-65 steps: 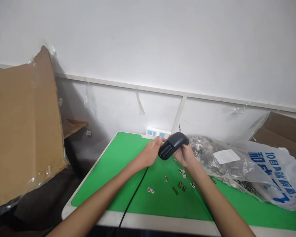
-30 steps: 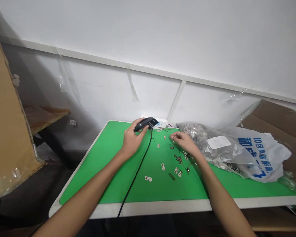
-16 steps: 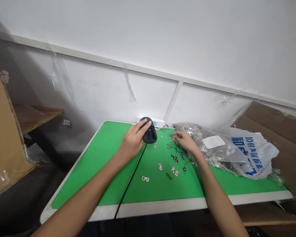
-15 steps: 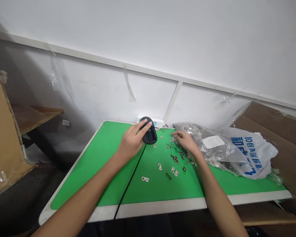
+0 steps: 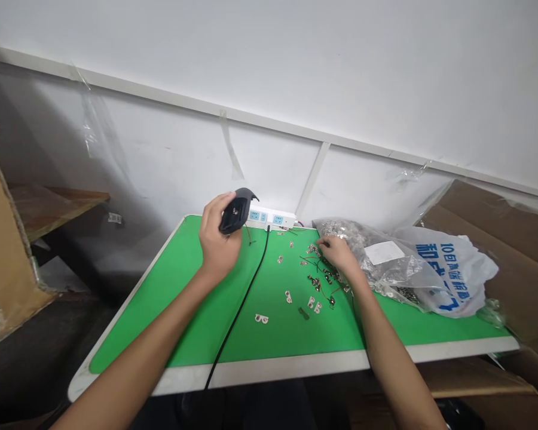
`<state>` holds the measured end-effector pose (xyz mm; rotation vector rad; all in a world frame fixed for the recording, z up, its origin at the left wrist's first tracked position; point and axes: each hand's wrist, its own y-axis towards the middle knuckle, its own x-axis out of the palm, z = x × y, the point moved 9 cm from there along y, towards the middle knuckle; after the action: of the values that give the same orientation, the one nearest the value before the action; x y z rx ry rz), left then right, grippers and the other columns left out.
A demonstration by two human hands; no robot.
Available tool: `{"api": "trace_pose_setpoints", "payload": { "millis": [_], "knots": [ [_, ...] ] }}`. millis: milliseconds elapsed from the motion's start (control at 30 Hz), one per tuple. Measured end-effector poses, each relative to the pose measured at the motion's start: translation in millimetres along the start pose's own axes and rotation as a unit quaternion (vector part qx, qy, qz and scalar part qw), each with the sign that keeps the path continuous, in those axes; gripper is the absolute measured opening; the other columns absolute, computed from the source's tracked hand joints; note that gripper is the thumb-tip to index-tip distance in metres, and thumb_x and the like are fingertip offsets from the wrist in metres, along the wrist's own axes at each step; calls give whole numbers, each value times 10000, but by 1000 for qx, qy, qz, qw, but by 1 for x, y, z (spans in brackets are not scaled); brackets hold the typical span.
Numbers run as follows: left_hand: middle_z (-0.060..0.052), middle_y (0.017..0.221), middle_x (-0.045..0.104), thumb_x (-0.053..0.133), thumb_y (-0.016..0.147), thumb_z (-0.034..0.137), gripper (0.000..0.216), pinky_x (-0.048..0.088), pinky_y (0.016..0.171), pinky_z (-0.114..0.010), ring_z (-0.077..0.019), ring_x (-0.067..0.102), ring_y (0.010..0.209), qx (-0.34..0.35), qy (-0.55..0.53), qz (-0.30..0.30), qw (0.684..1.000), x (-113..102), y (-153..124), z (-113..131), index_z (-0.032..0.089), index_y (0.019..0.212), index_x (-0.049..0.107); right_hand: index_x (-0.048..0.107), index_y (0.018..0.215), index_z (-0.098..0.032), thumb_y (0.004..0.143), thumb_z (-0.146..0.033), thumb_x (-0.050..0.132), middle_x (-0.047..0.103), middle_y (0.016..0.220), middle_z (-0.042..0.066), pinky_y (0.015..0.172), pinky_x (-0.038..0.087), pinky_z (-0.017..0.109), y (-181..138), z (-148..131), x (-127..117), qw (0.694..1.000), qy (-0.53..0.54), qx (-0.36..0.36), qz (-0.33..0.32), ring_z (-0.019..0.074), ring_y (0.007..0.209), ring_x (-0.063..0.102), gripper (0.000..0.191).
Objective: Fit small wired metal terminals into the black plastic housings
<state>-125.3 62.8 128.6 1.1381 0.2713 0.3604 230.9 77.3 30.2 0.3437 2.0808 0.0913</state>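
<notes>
- The left hand (image 5: 219, 239) grips a black casing (image 5: 237, 210), thumb beneath and fingers along its outer side.
- The casing is up off the surface (image 5: 192, 322), tilted, its hollow side in view; something small and shiny shows inside.
- A thin wire (image 5: 250, 237) shows just below the casing; whether it is joined there cannot be told.
- The right hand (image 5: 338, 254) has its fingers bent and drawn together beside the loose metal parts (image 5: 314, 282); whether they pinch anything cannot be told.
- Thin red and dark wires run among those parts.
- Nearer the front edge, flat metal clips (image 5: 314, 304) lie apart from the pile, with a dull greenish piece (image 5: 303, 313) near them.
- A clear bag (image 5: 336, 228) full of shiny pieces rests just beyond the right hand, a white label (image 5: 384, 253) on it.
- White plastic with blue print (image 5: 461, 269) lies to its right.
- A power strip (image 5: 289, 220) sits at the back; a black cord (image 5: 240, 309) runs from it over the front edge.
</notes>
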Motion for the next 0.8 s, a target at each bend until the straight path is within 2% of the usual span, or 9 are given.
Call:
{"api": "trace_pose_setpoints", "payload": {
  "millis": [133, 267, 400, 500, 600, 800],
  "knots": [
    [-89, 1333, 659, 674, 934, 165, 434, 542, 1087, -408, -228, 644, 1241, -66, -33, 36, 997, -3, -1, -17, 238, 1355, 597, 821, 1030, -150, 885, -89, 513, 814, 1079, 121, 917, 508, 329, 1, 2, -3, 999, -35, 21, 6, 245, 961, 728, 345],
    [-81, 1305, 661, 695, 913, 153, 431, 559, 1032, -378, -218, 661, 1197, -85, -39, 33, 995, 0, -5, -25, 239, 1323, 594, 810, 1113, -158, 913, -149, 530, 787, 1101, 130, 936, 495, 340, -4, 4, -17, 995, -80, 37, 38, 258, 1006, 693, 345],
    [-88, 1304, 692, 706, 895, 134, 433, 568, 1010, -396, -237, 678, 1201, -91, -11, -11, 996, 8, -7, -28, 235, 1303, 603, 815, 1153, -182, 941, -236, 569, 677, 1290, 182, 1055, 440, 422, -13, -1, -37, 972, -202, 28, 113, 348, 1246, 546, 329],
    [-83, 1272, 726, 701, 920, 154, 391, 556, 1039, -408, -238, 694, 1197, -78, 5, -50, 996, 14, -8, -27, 232, 1294, 620, 830, 1137, -212, 941, -292, 609, 602, 1401, 184, 1121, 396, 488, -16, -4, -34, 967, -234, 28, 98, 392, 1339, 455, 306],
    [-80, 1255, 747, 679, 946, 182, 345, 549, 1048, -408, -240, 705, 1181, -41, 33, -98, 994, 23, -11, -24, 228, 1286, 643, 811, 1205, -230, 944, -343, 620, 532, 1496, 186, 1132, 388, 538, -17, -7, -27, 966, -246, 33, 80, 419, 1387, 406, 343],
    [-104, 1291, 753, 601, 1003, 246, 329, 535, 1081, -429, -263, 704, 1202, 25, 88, -175, 980, 35, -18, -25, 199, 1325, 647, 815, 1180, -231, 930, -257, 592, 455, 1595, 187, 1137, 373, 603, -19, -10, -17, 963, -260, 44, 59, 449, 1442, 365, 336]
  ]
}}
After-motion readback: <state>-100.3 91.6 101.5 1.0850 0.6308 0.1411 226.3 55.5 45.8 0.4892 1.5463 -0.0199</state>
